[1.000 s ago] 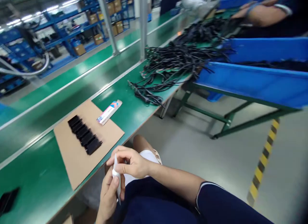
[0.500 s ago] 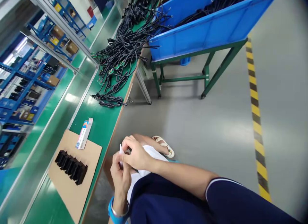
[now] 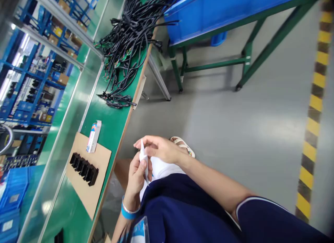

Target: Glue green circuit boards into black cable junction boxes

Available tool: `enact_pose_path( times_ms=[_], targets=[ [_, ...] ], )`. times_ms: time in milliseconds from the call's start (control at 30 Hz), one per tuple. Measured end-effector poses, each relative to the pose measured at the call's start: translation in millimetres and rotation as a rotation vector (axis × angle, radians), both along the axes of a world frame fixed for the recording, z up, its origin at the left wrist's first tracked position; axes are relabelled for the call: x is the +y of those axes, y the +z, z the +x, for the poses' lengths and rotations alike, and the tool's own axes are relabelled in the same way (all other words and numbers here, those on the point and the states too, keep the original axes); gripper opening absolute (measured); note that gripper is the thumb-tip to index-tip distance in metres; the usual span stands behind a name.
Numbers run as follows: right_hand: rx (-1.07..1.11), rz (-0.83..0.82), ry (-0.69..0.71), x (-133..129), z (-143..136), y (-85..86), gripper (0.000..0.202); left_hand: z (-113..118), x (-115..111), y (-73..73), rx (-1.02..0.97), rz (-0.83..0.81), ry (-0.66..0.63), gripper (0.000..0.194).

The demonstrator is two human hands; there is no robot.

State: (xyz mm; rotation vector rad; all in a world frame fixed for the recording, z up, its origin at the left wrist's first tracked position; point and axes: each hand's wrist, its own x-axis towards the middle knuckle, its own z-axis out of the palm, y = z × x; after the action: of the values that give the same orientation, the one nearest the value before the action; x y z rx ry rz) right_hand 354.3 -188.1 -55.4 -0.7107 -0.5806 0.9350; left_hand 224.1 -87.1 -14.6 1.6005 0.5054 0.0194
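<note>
In the head view my left hand (image 3: pixel 137 175), with a blue band at its wrist, is wrapped around a white tube (image 3: pixel 142 158) with a long pointed nozzle. The nozzle points up and away from me. My right hand (image 3: pixel 163 149) is just beside the nozzle, its fingers loosely stretched behind the tip and holding nothing that I can see. To the left, on the green bench, a sheet of cardboard (image 3: pixel 101 159) bears a row of black plastic parts (image 3: pixel 84 169). A small white carton (image 3: pixel 94 136) with coloured print lies partly over the cardboard's far edge.
Black cables (image 3: pixel 127 44) are heaped at the far end of the green bench (image 3: pixel 112 121). A blue bin (image 3: pixel 203 16) sits on a green stand (image 3: pixel 216 65) to the right of them. Metal posts (image 3: pixel 65 20) edge the bench, and a striped line (image 3: pixel 313 114) marks the floor.
My right hand has drawn back from the left, and its fingers have loosened. The tube now shows more fully in my left hand. The view has shifted slightly.
</note>
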Motion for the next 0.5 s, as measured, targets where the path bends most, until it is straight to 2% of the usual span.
enact_pose_path(
  times_ms=[100,167,300,433,500],
  targets=[
    [-0.043,0.028,-0.063,-3.2,6.0,-3.7,0.039,1.0,-2.8,-0.6,-0.003,-0.048,-0.012,0.038],
    [-0.025,0.003,-0.100,-2.4,6.3,-7.3,0.042,0.7,-3.7,-1.9,-0.008,-0.046,-0.009,0.036],
    [-0.006,0.002,-0.017,0.8,2.9,-14.7,0.038,-1.4,-1.3,-6.6,0.007,-0.156,-0.037,0.036],
    [-0.030,-0.041,-0.127,6.0,1.1,-18.3,0.038,-4.4,5.3,-11.0,0.019,-0.240,-0.009,0.036],
    [0.020,-0.026,-0.056,9.3,0.2,-19.2,0.037,-5.5,8.2,-11.8,0.043,-0.310,0.002,0.038]
  ],
)
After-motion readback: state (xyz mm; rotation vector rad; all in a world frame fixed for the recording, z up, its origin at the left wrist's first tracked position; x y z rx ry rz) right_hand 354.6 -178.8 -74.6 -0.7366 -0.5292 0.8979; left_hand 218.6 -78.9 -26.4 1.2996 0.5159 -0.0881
